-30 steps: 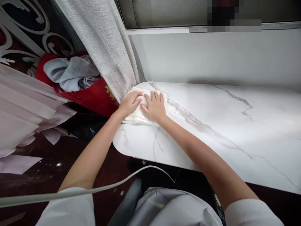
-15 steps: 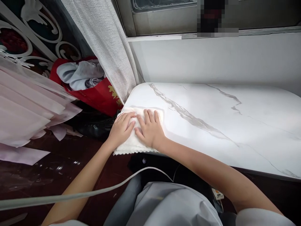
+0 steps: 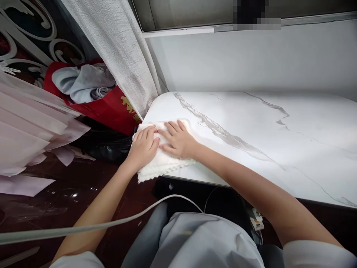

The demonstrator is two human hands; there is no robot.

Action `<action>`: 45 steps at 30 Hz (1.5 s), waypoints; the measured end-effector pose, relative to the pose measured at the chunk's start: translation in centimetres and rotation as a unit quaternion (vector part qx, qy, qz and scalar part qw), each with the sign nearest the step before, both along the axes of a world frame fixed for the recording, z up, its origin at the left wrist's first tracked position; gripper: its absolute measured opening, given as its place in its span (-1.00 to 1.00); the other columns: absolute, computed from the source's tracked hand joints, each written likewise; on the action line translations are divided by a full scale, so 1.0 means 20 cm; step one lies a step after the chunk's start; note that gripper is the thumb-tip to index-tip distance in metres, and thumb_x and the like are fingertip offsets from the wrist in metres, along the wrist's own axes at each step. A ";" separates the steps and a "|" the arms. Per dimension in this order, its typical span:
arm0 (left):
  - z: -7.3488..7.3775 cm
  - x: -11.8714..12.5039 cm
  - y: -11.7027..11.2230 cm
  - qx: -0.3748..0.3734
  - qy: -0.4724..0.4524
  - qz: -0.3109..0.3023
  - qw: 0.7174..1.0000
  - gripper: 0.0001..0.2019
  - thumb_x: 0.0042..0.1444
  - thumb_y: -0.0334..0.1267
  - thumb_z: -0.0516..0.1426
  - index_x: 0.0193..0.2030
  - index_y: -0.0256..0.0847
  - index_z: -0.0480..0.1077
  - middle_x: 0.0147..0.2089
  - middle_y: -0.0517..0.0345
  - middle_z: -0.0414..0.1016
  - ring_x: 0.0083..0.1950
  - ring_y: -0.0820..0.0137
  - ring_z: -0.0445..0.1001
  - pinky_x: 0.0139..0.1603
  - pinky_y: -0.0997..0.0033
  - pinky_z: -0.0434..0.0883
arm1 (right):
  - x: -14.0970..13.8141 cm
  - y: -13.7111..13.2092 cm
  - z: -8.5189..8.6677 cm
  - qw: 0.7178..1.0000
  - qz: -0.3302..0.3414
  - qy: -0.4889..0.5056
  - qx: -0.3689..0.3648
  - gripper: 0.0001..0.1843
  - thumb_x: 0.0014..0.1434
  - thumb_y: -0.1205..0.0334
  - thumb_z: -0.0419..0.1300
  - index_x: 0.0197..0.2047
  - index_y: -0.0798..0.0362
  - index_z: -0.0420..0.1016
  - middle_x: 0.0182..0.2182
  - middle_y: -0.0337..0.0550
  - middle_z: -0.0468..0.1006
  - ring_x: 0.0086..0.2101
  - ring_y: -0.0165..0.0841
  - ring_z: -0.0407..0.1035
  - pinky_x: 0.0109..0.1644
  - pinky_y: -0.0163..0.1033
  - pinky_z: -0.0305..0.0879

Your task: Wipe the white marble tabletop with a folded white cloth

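Note:
A cream cleaning cloth (image 3: 156, 165) with a scalloped edge lies spread over the left end of a white marble-patterned tabletop (image 3: 251, 123). One corner of it hangs past the table's front edge. My left hand (image 3: 143, 147) rests flat on the cloth's left side, fingers stretched forward. Beside it, my right hand (image 3: 180, 141) presses down on the cloth with its fingers spread. The fingertips of both hands are close together. Neither hand is wrapped around anything.
A grey-white curtain (image 3: 122, 48) hangs at the table's left corner. Left of it stand a red bag (image 3: 106, 111) holding grey cloth and a black bag (image 3: 111, 149). A pale cable (image 3: 111, 223) crosses before my body. A white wall (image 3: 237, 63) backs the table.
Both hands and the cloth have shifted slightly on the tabletop; the cloth has turned, its right front edge lifting away from the table's front edge. The camera view has moved a little.

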State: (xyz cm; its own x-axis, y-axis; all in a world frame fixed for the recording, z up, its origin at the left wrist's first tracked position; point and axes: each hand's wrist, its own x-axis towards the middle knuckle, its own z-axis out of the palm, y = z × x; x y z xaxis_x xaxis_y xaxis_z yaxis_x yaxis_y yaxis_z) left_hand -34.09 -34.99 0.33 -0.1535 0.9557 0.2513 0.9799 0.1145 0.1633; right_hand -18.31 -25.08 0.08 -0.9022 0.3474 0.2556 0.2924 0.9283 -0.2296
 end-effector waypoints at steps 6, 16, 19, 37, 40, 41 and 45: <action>-0.01 -0.09 0.32 -0.005 -0.018 -0.012 1.000 -0.63 0.28 -0.21 -0.14 0.15 -0.19 0.26 0.21 -0.12 0.40 0.30 0.08 0.30 0.39 -0.02 0.13 | -0.08 0.26 -0.01 0.999 -0.037 0.002 -0.007 -0.40 0.38 -0.03 -0.01 0.38 0.06 0.25 0.36 0.11 0.21 0.35 -0.06 0.02 0.44 0.17 -0.22; 0.00 -0.26 0.76 -0.022 -0.062 -0.087 0.994 -0.65 0.21 -0.17 -0.09 0.08 -0.12 0.29 0.18 -0.01 0.42 0.28 0.12 0.30 0.37 0.02 0.15 | -0.18 0.50 -0.03 0.989 -0.142 0.017 -0.042 -0.39 0.38 -0.01 -0.07 0.37 0.13 0.23 0.36 0.19 0.19 0.36 -0.02 -0.01 0.43 0.23 -0.28; 0.00 -0.26 0.88 -0.017 -0.060 -0.098 0.993 -0.65 0.20 -0.18 -0.08 0.08 -0.13 0.30 0.18 -0.01 0.43 0.27 0.12 0.31 0.36 0.03 0.16 | -0.17 0.58 -0.03 0.985 -0.165 0.013 -0.054 -0.37 0.38 -0.01 -0.09 0.38 0.14 0.21 0.37 0.20 0.17 0.37 -0.05 -0.04 0.44 0.19 -0.31; -0.02 -0.11 1.33 -0.008 -0.057 -0.124 0.991 -0.66 0.22 -0.25 -0.07 0.07 -0.21 0.35 0.13 -0.06 0.45 0.19 0.09 0.38 0.29 0.02 0.22 | -0.05 0.93 -0.04 0.970 -0.234 0.026 -0.055 -0.39 0.38 0.04 -0.12 0.39 0.11 0.21 0.37 0.12 0.18 0.37 -0.09 -0.03 0.45 0.18 -0.30; -0.02 -0.09 1.32 0.003 -0.049 -0.123 0.991 -0.66 0.25 -0.25 -0.10 0.08 -0.21 0.34 0.14 -0.06 0.46 0.20 0.13 0.37 0.32 0.05 0.19 | -0.05 0.92 -0.04 0.970 -0.238 0.024 -0.044 -0.40 0.39 0.04 -0.13 0.38 0.12 0.22 0.38 0.12 0.16 0.37 -0.08 -0.04 0.44 0.18 -0.29; -0.03 -0.09 1.31 0.007 -0.047 -0.122 0.991 -0.66 0.26 -0.25 -0.11 0.08 -0.21 0.34 0.14 -0.06 0.46 0.21 0.14 0.37 0.33 0.06 0.18 | -0.05 0.92 -0.05 0.970 -0.241 0.023 -0.041 -0.41 0.39 0.04 -0.13 0.38 0.11 0.22 0.38 0.12 0.15 0.37 -0.08 -0.04 0.44 0.19 -0.29; -0.03 -0.06 1.26 0.011 -0.046 -0.126 0.991 -0.66 0.30 -0.25 -0.15 0.08 -0.20 0.32 0.13 -0.05 0.47 0.21 0.18 0.36 0.35 0.07 0.15 | -0.03 0.88 -0.05 0.967 -0.251 0.019 -0.036 -0.41 0.40 0.05 -0.15 0.38 0.13 0.21 0.39 0.15 0.14 0.38 -0.08 -0.05 0.44 0.21 -0.29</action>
State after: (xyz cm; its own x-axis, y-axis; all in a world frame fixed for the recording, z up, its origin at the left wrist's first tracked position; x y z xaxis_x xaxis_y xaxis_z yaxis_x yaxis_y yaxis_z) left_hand -35.27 -9.75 -0.20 0.0668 0.9610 0.2683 0.9576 -0.1373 0.2533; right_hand -18.98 -7.44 -1.00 -0.6063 0.7570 0.2435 0.6917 0.6531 -0.3081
